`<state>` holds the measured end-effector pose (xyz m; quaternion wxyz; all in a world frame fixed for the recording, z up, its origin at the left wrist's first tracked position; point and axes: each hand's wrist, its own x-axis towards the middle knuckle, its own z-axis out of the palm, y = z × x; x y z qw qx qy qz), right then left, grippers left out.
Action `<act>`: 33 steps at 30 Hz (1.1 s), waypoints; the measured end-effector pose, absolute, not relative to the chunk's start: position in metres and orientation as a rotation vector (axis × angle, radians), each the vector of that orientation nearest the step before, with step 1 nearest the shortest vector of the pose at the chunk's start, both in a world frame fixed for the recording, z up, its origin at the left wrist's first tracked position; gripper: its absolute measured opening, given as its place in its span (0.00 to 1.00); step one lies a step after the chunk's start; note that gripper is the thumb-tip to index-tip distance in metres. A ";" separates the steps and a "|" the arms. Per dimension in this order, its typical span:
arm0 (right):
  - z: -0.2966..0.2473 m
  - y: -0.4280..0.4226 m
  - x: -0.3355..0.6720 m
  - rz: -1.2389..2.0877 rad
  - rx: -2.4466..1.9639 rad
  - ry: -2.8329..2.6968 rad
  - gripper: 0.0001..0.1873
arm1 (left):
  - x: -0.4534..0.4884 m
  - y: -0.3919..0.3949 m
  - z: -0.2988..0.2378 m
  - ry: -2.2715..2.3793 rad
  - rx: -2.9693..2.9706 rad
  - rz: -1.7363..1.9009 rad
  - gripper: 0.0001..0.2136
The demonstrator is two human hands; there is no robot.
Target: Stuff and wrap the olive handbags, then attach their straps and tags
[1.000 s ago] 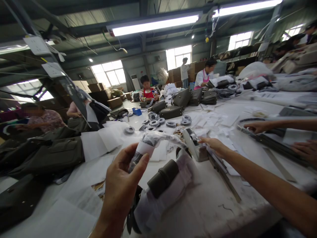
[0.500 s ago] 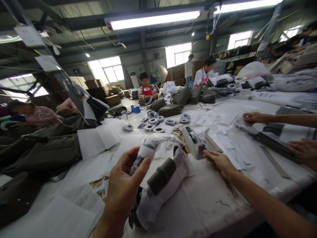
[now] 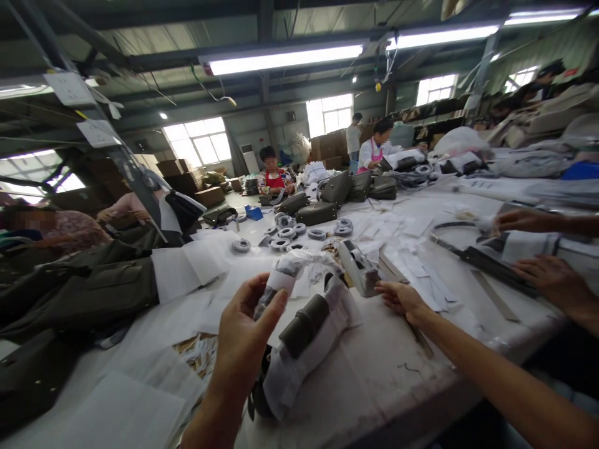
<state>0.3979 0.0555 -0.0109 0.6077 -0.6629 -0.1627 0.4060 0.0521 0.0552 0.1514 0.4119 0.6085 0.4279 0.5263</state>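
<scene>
My left hand (image 3: 243, 340) is closed on a dark strap wrapped in white paper and clear film (image 3: 281, 280), thumb and fingers pinching it near the wrap. The strap belongs to an olive bag part (image 3: 304, 324) half wrapped in white tissue that lies on the white table (image 3: 374, 386). My right hand (image 3: 397, 298) reaches out to the right of it, fingers curled, just below a grey tape dispenser (image 3: 358, 268); whether a bit of tape is pinched in it I cannot make out.
A co-worker's two hands (image 3: 543, 274) work on a dark strap at the right. Tape rolls (image 3: 287, 234), olive bags (image 3: 318, 212) and white paper sheets (image 3: 187, 268) cover the table beyond. Olive bags (image 3: 79, 293) pile at left. Several people sit farther back.
My right hand has drawn back from the tape dispenser toward me and slightly left. My left hand keeps its hold on the wrapped strap. The co-worker's hands have shifted along their strap.
</scene>
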 end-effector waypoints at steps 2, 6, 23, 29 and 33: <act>-0.002 0.050 0.392 0.925 -1.499 -0.401 0.13 | 0.050 0.055 0.150 1.048 1.536 1.313 0.26; 0.030 0.032 0.359 0.884 -1.372 -0.550 0.17 | 0.049 0.056 0.145 1.006 1.571 1.297 0.23; 0.127 0.015 0.222 0.875 -1.065 -1.326 0.19 | 0.056 0.030 0.144 1.056 1.861 1.387 0.14; 0.126 0.010 0.232 0.811 -1.086 -1.504 0.13 | 0.054 0.029 0.142 1.092 1.890 1.375 0.16; 0.124 0.012 0.235 0.791 -1.083 -1.518 0.05 | 0.056 0.026 0.142 1.069 1.881 1.336 0.16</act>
